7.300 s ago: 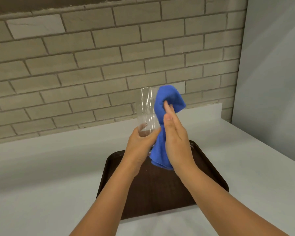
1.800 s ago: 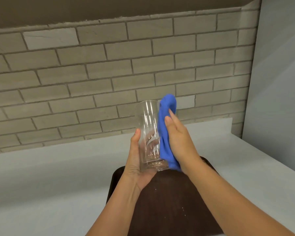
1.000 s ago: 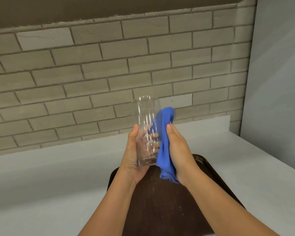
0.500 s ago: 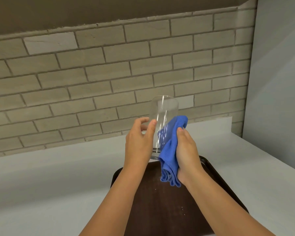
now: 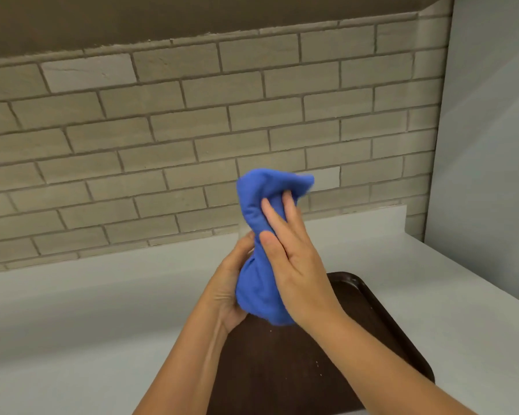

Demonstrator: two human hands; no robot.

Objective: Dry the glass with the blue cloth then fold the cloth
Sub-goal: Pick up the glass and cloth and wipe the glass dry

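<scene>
The blue cloth is wrapped over the upright glass and hides nearly all of it. I hold both in the air above the far end of the dark brown tray. My left hand grips the covered glass low on its left side. My right hand lies on the right side of the bundle. Its fingers press the cloth against the glass, and the fingertips reach up near the bunched top of the cloth.
The tray lies on a white counter, close to my body and right of centre. A grey brick wall runs along the back of the counter. A plain pale wall closes off the right side.
Half a second ago the glass stood bare above the cloth bunched at its base. Now the cloth has gone up and over it, and my left hand has dropped to the lower left side.
</scene>
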